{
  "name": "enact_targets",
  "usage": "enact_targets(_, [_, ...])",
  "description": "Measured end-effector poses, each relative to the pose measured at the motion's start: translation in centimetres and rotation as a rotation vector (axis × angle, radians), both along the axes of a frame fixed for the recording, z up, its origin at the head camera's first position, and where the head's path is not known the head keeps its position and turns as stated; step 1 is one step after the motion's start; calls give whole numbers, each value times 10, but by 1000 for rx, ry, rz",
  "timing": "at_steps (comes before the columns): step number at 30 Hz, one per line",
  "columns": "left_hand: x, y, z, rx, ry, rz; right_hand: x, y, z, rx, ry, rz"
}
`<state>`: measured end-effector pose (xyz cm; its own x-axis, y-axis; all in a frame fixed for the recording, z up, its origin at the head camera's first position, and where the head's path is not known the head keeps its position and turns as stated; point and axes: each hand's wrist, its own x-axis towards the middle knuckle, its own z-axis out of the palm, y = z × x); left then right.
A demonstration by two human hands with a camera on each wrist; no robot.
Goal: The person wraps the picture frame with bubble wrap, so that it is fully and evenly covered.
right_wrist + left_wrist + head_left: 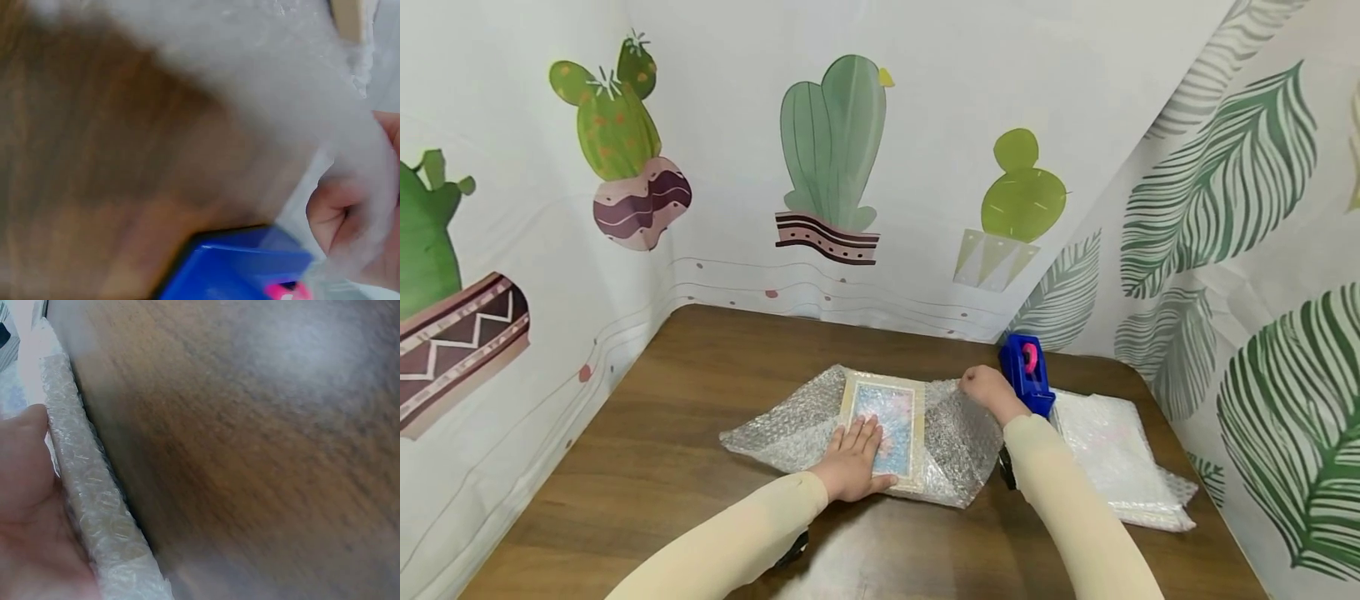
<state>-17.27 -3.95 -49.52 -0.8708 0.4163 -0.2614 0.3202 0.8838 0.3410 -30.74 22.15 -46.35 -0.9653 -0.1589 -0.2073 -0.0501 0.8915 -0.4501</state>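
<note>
A picture frame [886, 398] with a pale border and a blue and pink picture lies on a spread sheet of bubble wrap [958, 433]. My left hand [852, 461] rests on its lower left part, fingers spread and straight. In the left wrist view, bubble wrap [94, 487] runs along the edge beside that hand. My right hand [992, 392] pinches the wrap's upper right edge with curled fingers. The right wrist view has the lifted wrap [262, 69] blurred, passing through the right hand [350, 212].
A blue tape dispenser [1027, 375] with a pink core stands just right of my right hand. Beyond it lies a stack of bubble-wrapped items [1112, 450]. The brown wooden table [647, 467] meets a wall covering printed with cacti [835, 150] at the back.
</note>
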Motion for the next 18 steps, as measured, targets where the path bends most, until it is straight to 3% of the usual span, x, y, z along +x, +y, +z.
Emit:
enact_targets(6, [1,0,4,-12,-1,6,-1,-23,7,-144,25,48])
enact_targets(15, [-1,-2,-1,0,27,-17,6,-67,-2,-646,-214,-225])
enact_targets(18, [-2,-3,-3,7,32,-37,3,-71,-9,-796,-246,-253])
